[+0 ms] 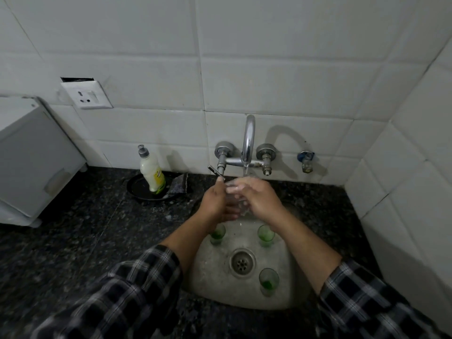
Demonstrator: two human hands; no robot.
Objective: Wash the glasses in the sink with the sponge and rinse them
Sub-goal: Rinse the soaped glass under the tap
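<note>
Rinse in hand on 1 glass; 3 glasses waiting in the sink.

Both hands meet under the tap spout (247, 152), where water appears to run: the left hand (215, 201) and right hand (260, 195) each have their grip wrapped around 1 clear glass (238, 200) held over the back of the sink (212, 277), blurred by motion, with some foam showing on the right hand's fingers (236, 188). Judged as the rinse step for this glass, not yet finished. Standing upright in the basin are 3 green-tinted glasses: 1 back left (217, 234), 1 back right (265, 234), 1 front right (268, 280) beside the drain (242, 262); whether these are washed cannot be told. No sponge is in either hand; a dark pad (178, 184), possibly the sponge, lies on the counter (73, 228) by 1 soap bottle (152, 173) in 1 black dish (139, 189). Count: 4 glasses, 1 tap, 2 valve handles.
</note>
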